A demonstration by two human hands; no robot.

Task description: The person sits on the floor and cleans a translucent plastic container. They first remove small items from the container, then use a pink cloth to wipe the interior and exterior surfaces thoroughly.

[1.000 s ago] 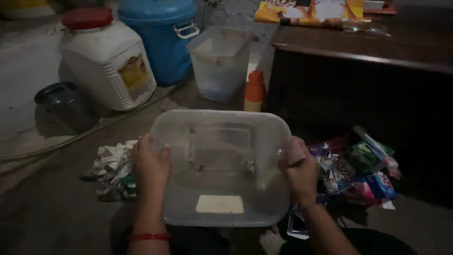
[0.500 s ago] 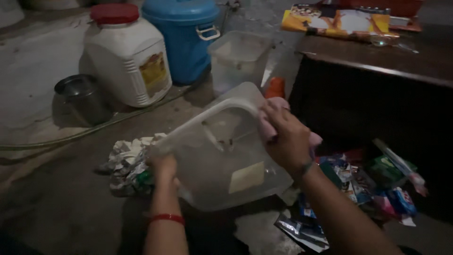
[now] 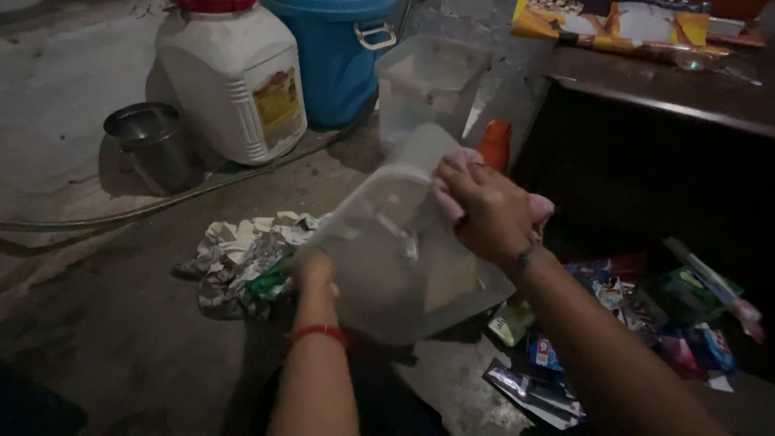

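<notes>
The left hand [image 3: 313,270] comes up from six o'clock, forearm nearly vertical, a red thread band [image 3: 321,332] on the wrist. Its fingers are curled shut on the lower left edge of a clear plastic container [image 3: 395,258], which sits tilted at the centre of the view, above the floor [image 3: 105,323]. The right hand [image 3: 484,211] reaches in from five o'clock, forearm slanting up to the left, and is closed over a pink cloth [image 3: 539,207], pressing it against the container's upper right edge. The cloth shows only as a bit above the fingertips and a fold behind the knuckles; the rest is hidden in the fist.

The light is dim, and the container's far side is blurred, so its inside is hard to read; a pale patch that may be a label shows through its wall.

At nine o'clock of the container lies a heap of crumpled wrappers [image 3: 238,258]. At eleven o'clock stand a white jug [image 3: 230,77] and, further left, a steel pot [image 3: 153,145]; a blue drum [image 3: 339,56] is at twelve, with a second clear tub [image 3: 428,85] just right of it. An orange bottle [image 3: 495,144] peeks out behind the right hand. A dark desk [image 3: 662,89] fills two o'clock, cut off by the frame, and loose sachets [image 3: 646,315] are strewn at four o'clock.
</notes>
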